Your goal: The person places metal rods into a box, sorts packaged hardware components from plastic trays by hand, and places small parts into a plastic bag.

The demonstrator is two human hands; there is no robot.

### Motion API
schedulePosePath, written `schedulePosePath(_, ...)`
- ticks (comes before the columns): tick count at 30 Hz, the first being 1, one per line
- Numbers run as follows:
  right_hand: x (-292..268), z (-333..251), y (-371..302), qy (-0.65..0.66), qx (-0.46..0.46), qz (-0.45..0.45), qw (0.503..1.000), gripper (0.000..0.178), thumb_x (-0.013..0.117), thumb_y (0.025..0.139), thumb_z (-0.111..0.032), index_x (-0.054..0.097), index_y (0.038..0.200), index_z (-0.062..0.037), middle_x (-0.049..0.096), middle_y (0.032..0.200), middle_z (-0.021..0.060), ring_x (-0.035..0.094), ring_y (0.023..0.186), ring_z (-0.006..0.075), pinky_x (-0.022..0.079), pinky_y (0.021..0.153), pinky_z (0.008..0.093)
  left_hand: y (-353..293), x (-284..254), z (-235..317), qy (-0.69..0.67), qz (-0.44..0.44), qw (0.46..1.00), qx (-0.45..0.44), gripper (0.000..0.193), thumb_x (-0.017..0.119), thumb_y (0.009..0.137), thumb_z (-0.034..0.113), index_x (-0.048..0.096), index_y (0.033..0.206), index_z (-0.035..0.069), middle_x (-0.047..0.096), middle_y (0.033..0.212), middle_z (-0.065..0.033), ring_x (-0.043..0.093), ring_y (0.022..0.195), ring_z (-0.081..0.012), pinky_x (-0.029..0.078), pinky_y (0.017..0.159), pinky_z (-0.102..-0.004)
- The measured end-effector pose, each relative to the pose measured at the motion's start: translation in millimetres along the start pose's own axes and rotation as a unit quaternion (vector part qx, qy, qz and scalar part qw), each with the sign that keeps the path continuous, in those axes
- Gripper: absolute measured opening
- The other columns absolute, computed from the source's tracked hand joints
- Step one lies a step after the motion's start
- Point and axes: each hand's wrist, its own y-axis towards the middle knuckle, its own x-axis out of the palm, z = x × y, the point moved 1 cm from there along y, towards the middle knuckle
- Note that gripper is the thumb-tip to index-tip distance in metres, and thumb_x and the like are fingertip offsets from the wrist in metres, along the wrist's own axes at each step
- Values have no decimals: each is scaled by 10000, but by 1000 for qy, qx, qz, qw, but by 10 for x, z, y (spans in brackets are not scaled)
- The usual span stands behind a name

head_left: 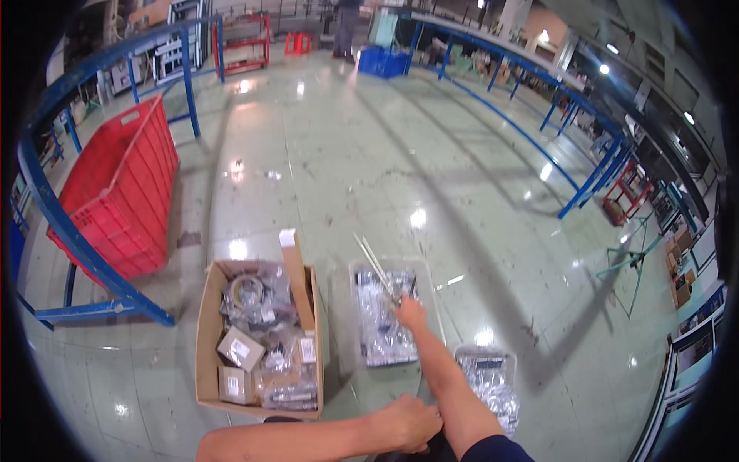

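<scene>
My right hand [412, 314] reaches over a clear plastic tub [433, 296] on the floor. Its fingers are closed round the near end of two long thin pale strips [371, 258], whose far ends stick out past the tub's rim. Silvery plastic-wrapped packets [385, 331] fill the tub under that hand. Close to my body, my left hand [409, 423] is curled closed beside my right forearm; what it holds, if anything, is hidden. A second clear tub [508, 362] with similar packets stands at the lower right, partly behind my right arm.
Left of the tubs, an open cardboard box [206, 346] holds small cartons, bagged parts and a tape roll. A big red crate [127, 200] stands by a blue metal frame [115, 308]. Blue-legged tables [523, 69] line the right; a blue bin [382, 63] and a person [346, 31] are far ahead.
</scene>
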Motion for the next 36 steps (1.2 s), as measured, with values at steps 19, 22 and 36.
schedulePosePath(19,-909,-323,-173,291,9,26,956,259,667,783,-218,704,886,17,693,822,200,683,683,308,551,651,388,1,56,-1179,-16,-15,987,-161,698,583,859,583,541,1305,47,570,1286,-209,562,1177,-357,448,992,-435)
schedulePosePath(22,-1594,-850,-816,577,47,-90,811,85,614,918,-92,631,889,-14,611,696,42,580,580,94,463,467,219,-104,-166,-1525,-121,151,958,-212,759,539,888,604,513,1319,-21,520,1347,-244,527,1225,-358,411,1042,-403)
schedulePosePath(36,-1984,-1418,-2009,716,19,-100,691,73,587,954,-137,627,973,-79,602,773,-20,529,618,57,400,520,196,-73,-266,-1458,-685,370,624,-69,373,479,1012,359,580,1211,60,604,902,11,573,754,-100,503,755,-292)
